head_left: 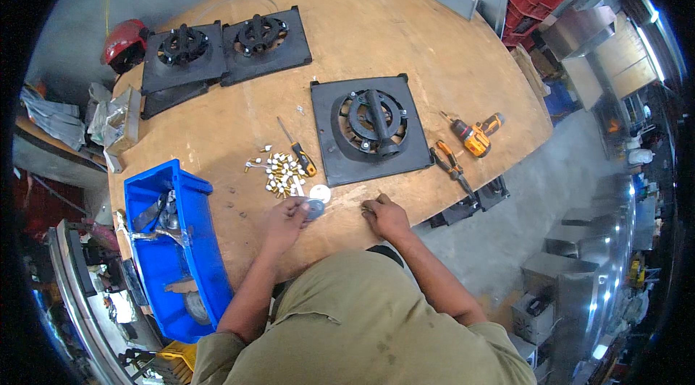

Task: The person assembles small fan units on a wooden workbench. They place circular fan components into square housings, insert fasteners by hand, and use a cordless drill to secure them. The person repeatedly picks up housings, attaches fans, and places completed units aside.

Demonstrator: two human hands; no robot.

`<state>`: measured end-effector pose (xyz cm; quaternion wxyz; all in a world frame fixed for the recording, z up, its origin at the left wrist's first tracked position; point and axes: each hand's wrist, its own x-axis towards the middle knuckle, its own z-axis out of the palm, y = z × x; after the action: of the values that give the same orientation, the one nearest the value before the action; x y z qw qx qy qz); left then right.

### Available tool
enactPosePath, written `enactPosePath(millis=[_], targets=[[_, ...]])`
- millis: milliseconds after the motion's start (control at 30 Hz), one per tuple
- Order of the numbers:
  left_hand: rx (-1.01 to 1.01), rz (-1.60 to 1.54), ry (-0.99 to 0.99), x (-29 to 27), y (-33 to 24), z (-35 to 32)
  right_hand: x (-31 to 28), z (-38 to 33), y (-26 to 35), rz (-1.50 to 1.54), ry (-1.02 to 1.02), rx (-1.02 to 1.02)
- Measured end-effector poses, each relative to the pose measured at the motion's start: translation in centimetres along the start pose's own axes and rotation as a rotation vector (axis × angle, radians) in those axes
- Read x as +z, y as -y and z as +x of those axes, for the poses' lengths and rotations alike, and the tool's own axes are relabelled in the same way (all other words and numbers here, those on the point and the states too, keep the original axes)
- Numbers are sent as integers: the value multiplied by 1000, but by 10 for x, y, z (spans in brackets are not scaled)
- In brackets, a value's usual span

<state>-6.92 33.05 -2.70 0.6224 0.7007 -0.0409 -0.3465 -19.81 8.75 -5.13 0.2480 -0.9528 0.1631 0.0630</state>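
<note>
My left hand (288, 217) pinches a flat round grey disc (313, 209) between thumb and fingers, just above the wooden table. Touching or nearly touching it is a white round piece (320, 193). My right hand (386, 217) rests near the table's front edge with its fingers curled; whatever they hold, if anything, is too small to make out. Beyond the hands lies a pile of small brass fittings with white caps (284, 174), and beside it a screwdriver (298, 150). A black square burner plate (337, 161) with a round grate sits ahead of my right hand.
Pliers (454, 166) and a yellow cordless drill (474, 135) lie right of the burner plate. Two more burner plates (293, 58) stand at the far left. A blue bin (210, 255) with metal parts is at my left, and a red helmet (124, 43) sits behind.
</note>
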Motion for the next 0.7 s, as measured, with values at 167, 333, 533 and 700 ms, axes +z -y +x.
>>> enactPosePath(millis=[167, 333, 533, 700], targets=[[33, -63, 93, 37, -28, 17, 0, 1, -5, 255, -78, 37], [452, 437, 112, 93, -60, 61, -13, -3, -16, 652, -289, 235], [883, 766, 22, 131, -72, 97, -37, 11, -13, 720, -440, 274], [865, 1035, 204, 142, -86, 115, -46, 29, -12, 866, -473, 318]])
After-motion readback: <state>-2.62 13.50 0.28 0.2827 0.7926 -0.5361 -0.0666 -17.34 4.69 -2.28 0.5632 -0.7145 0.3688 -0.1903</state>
